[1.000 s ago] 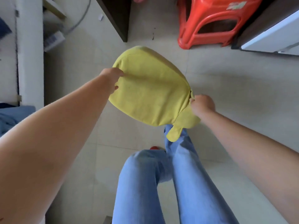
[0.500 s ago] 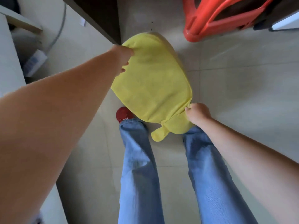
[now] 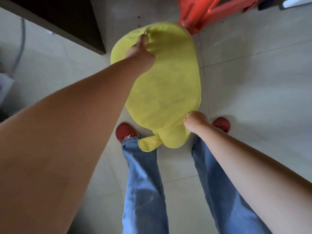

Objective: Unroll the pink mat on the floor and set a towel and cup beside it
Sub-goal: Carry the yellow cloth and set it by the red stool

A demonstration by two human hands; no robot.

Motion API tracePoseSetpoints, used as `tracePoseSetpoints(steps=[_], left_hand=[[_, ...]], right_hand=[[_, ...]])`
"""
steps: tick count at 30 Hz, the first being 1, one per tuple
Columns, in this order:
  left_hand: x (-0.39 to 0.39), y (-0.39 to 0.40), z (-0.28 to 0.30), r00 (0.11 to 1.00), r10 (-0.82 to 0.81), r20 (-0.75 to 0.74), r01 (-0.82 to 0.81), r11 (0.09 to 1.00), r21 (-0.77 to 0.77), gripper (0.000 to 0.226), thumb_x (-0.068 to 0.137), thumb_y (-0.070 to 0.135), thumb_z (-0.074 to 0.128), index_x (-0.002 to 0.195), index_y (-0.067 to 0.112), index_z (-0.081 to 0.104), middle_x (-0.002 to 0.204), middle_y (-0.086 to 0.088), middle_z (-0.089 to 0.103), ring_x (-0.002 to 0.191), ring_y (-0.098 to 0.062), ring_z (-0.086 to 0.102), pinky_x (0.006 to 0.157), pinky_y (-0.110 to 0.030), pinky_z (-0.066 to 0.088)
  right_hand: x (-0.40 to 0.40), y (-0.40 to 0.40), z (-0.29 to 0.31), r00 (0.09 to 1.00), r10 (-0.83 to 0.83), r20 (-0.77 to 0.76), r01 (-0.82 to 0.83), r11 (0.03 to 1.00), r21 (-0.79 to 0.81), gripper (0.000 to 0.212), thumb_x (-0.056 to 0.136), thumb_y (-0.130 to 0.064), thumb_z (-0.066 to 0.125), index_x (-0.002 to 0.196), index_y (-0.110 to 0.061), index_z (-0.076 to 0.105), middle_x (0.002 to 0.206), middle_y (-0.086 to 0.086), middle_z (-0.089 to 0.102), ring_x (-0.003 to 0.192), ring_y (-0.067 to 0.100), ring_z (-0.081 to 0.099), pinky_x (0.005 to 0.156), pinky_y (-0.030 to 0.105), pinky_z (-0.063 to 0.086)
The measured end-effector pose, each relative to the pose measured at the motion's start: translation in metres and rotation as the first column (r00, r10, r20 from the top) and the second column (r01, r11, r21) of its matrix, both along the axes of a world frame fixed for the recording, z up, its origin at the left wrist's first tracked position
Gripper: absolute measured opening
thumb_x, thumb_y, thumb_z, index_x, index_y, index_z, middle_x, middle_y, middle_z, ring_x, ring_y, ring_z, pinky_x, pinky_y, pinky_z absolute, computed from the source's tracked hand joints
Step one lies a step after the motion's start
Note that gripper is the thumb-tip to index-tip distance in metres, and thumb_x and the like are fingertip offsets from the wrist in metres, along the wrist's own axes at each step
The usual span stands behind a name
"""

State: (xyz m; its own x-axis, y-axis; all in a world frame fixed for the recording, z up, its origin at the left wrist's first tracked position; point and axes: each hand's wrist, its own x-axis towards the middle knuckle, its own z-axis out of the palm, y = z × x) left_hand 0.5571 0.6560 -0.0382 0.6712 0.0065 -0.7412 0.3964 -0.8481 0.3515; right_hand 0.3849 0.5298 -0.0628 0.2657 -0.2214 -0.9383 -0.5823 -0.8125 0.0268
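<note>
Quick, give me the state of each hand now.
Left hand: closed, pinching the far edge of the yellow fabric towel.
Right hand: closed, grip on the towel's near edge.

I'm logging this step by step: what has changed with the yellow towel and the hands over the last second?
The yellow cloth towel has turned lengthwise away from the person as the left hand pushed forward and the right hand drew in toward the feet. Both hands keep their pinch on opposite ends; nothing was released.

Bare tiled floor [image 3: 253,85] open right; red stool [image 3: 199,16] and dark cabinet [image 3: 67,19] crowd far side.
</note>
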Motion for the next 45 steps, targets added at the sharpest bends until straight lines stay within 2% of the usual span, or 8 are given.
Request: tracePoseSetpoints(steps=[10,15,19,27,32,35,40,45], left_hand=[[-0.086,0.008,-0.035,0.992,0.111,-0.062,-0.101,0.984,0.144,0.046,0.084,0.01,0.049,0.13,0.007,0.043,0.132,-0.015,0.046,0.12,-0.034,0.048,0.094,-0.036,0.042],[-0.149,0.019,-0.043,0.688,0.664,-0.293,-0.569,0.744,0.35,0.046,0.087,0.016,0.05,0.131,0.008,0.037,0.134,-0.017,0.042,0.12,-0.037,0.046,0.098,-0.039,0.04],[-0.167,0.02,-0.055,0.597,0.674,-0.435,-0.668,0.718,0.195,0.048,0.091,0.036,0.049,0.131,0.008,0.048,0.128,-0.015,0.056,0.117,-0.033,0.053,0.091,-0.035,0.044],[-0.146,0.006,-0.066,0.415,0.807,-0.42,-0.872,0.485,0.07,0.046,0.09,0.025,0.053,0.133,0.011,0.045,0.129,-0.012,0.054,0.114,-0.03,0.052,0.098,-0.039,0.044],[-0.094,0.007,-0.076,0.436,0.847,-0.304,-0.893,0.45,-0.025,0.038,0.088,0.015,0.049,0.126,0.009,0.052,0.101,-0.007,0.053,0.087,-0.023,0.047,0.074,-0.029,0.039],[-0.065,0.022,-0.078,0.465,0.858,-0.219,-0.885,0.458,-0.082,0.037,0.088,0.012,0.047,0.124,0.012,0.054,0.093,-0.003,0.054,0.076,-0.018,0.047,0.069,-0.027,0.042],[-0.06,0.046,-0.082,0.553,0.812,-0.186,-0.832,0.551,-0.069,0.062,0.092,0.027,0.047,0.146,0.039,0.019,0.135,0.0,0.047,0.114,-0.024,0.05,0.093,-0.035,0.044],[-0.082,0.04,-0.084,0.208,0.846,-0.491,-0.955,0.283,0.084,0.061,0.09,0.047,0.048,0.144,0.028,0.025,0.145,-0.006,0.036,0.121,-0.037,0.046,0.088,-0.049,0.044]], right_hand=[[0.011,-0.018,-0.015,0.982,-0.189,0.021,0.189,0.982,-0.013,0.036,0.089,-0.023,0.045,0.055,-0.01,0.043,0.057,0.002,0.044,0.078,0.027,0.049,0.065,0.028,0.036],[0.007,-0.017,-0.018,0.696,-0.718,-0.008,0.718,0.696,0.014,0.04,0.083,-0.02,0.056,0.119,-0.003,0.047,0.114,0.014,0.055,0.109,0.033,0.052,0.095,0.045,0.049],[0.006,-0.008,-0.027,0.448,-0.893,-0.039,0.893,0.445,0.066,0.039,0.091,-0.014,0.044,0.129,-0.009,0.042,0.137,0.014,0.043,0.122,0.038,0.045,0.095,0.05,0.048],[0.036,-0.01,-0.03,0.504,-0.855,0.119,0.852,0.515,0.093,0.017,0.089,-0.009,0.037,0.08,-0.012,0.051,0.09,0.01,0.053,0.102,0.034,0.054,0.1,0.053,0.044],[0.101,-0.007,-0.032,0.532,-0.834,0.146,0.809,0.552,0.202,0.028,0.087,-0.019,0.046,0.109,-0.005,0.058,0.121,0.019,0.06,0.11,0.036,0.058,0.099,0.052,0.045],[0.126,0.002,-0.036,0.413,-0.904,0.108,0.855,0.426,0.296,0.035,0.087,-0.027,0.049,0.118,-0.011,0.055,0.117,0.011,0.06,0.109,0.033,0.058,0.095,0.047,0.048],[0.123,0.014,-0.044,0.346,-0.938,0.023,0.905,0.34,0.257,0.052,0.09,-0.053,0.036,0.128,-0.02,0.047,0.133,0.003,0.052,0.119,0.032,0.05,0.092,0.048,0.044],[0.097,0.029,-0.053,0.322,-0.926,-0.195,0.938,0.284,0.201,0.052,0.084,-0.063,0.038,0.121,-0.028,0.043,0.141,0.012,0.042,0.113,0.043,0.051,0.094,0.054,0.042]])
